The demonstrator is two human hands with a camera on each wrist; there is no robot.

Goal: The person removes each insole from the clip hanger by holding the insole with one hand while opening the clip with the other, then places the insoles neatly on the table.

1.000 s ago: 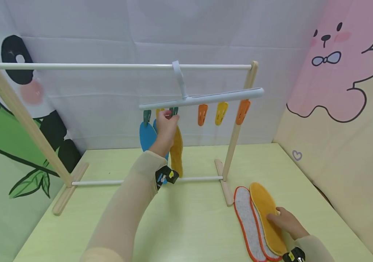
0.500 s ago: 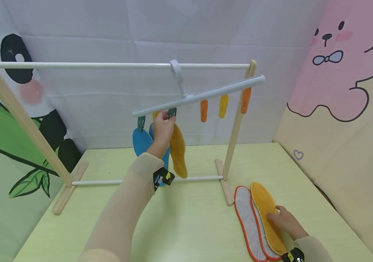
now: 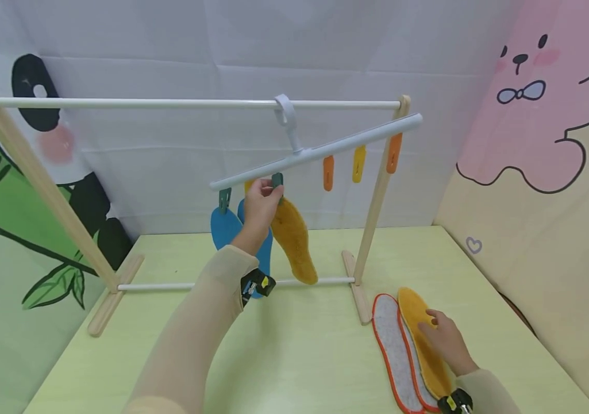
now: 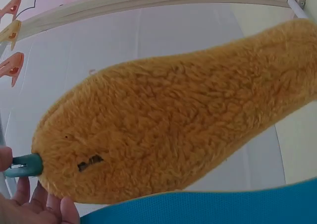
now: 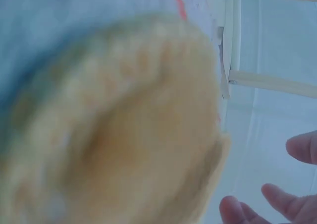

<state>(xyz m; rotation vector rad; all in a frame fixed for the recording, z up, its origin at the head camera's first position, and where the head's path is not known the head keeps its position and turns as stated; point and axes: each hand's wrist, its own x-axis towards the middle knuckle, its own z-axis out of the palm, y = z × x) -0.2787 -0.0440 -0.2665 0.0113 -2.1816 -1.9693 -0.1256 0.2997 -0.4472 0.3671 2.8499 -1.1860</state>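
Observation:
My left hand pinches a dark green clothespin under the pale hanger. That clothespin grips one end of a fuzzy yellow insole, which hangs slanting down to the right. Two blue insoles hang to its left, one from another green clothespin. On the table, a second yellow insole overlaps two grey insoles with red edging. Over its right edge is my right hand, fingers apart in the right wrist view; whether it touches the insole I cannot tell.
The hanger hooks over the white top rod of a wooden-legged rack and tilts down to the left. Two orange clothespins and a yellow clothespin hang on its right half. A wall stands close on the right.
The hanger's left end has dipped and its right end has risen. The hanging yellow insole has swung its lower end rightward. My right hand has let go of the yellow insole on the table.

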